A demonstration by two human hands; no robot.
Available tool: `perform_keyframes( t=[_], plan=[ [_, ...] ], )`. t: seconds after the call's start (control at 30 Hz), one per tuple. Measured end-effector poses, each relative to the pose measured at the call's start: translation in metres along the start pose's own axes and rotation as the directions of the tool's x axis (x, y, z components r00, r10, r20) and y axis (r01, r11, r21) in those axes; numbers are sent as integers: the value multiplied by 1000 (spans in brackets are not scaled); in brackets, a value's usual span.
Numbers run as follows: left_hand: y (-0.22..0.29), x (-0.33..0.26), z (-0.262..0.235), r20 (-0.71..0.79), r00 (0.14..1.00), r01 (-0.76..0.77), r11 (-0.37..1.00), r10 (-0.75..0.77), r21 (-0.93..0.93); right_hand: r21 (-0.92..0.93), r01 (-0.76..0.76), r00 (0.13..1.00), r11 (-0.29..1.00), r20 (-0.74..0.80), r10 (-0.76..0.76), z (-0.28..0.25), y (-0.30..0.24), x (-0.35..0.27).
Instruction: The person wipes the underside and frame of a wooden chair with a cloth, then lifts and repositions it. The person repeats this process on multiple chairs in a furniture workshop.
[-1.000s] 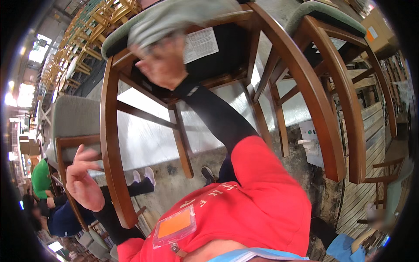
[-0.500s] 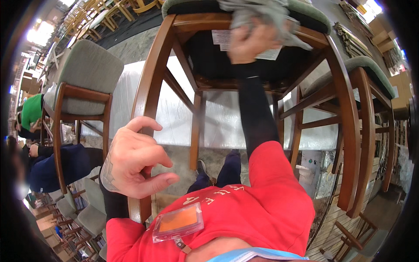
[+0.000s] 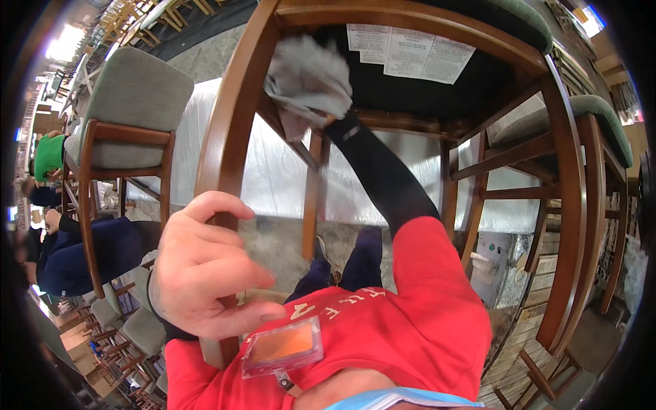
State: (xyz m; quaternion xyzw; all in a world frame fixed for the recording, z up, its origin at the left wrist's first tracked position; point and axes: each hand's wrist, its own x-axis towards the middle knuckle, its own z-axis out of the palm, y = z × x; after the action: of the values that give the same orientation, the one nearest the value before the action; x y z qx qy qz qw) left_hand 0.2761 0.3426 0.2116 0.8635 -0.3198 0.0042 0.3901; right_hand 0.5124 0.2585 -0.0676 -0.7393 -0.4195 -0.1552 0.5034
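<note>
A brown wooden chair [image 3: 393, 15] with a dark underside stands tilted before me, its underside and legs facing me. My right hand [image 3: 331, 119] reaches under its frame at the left corner. It is closed on a grey cloth [image 3: 307, 78], which hides most of the fingers and lies against the inside of the frame near the front left leg. My left hand [image 3: 208, 266] is in front of that leg [image 3: 229, 130], lower down. Its fingers are loosely curled and apart from the thumb, with nothing seen between them. White printed labels [image 3: 417, 53] are stuck on the underside.
A grey upholstered chair [image 3: 137, 102] stands at left, another [image 3: 594, 130] at right. Behind the legs lies a plastic-wrapped surface [image 3: 273, 181]. People in dark blue [image 3: 96, 256] and green [image 3: 49, 157] are at far left. More chairs [image 3: 143, 335] are at lower left.
My right hand has moved the cloth from the upper right of the frame to its left inner corner, uncovering the labels. The chair appears closer; my left hand stays by the leg.
</note>
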Motion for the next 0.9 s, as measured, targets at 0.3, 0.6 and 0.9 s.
perform_keyframes(
  t=[0.3, 0.6, 0.9],
  plan=[
    [0, 2, -2, -19, 1000, -6, 1000, 5, -14, -551, 396, 832, 734, 554, -32, 25, 42, -110],
    [5, -1, -3, 31, 999, -23, 1000, 23, 21, -378, 222, 965, 899, 220, -146, 16, 11, -21],
    [0, -3, -9, 76, 997, -14, 999, 12, 28, -389, 790, 532, 474, 820, -212, 8, 41, -106]
  ],
)
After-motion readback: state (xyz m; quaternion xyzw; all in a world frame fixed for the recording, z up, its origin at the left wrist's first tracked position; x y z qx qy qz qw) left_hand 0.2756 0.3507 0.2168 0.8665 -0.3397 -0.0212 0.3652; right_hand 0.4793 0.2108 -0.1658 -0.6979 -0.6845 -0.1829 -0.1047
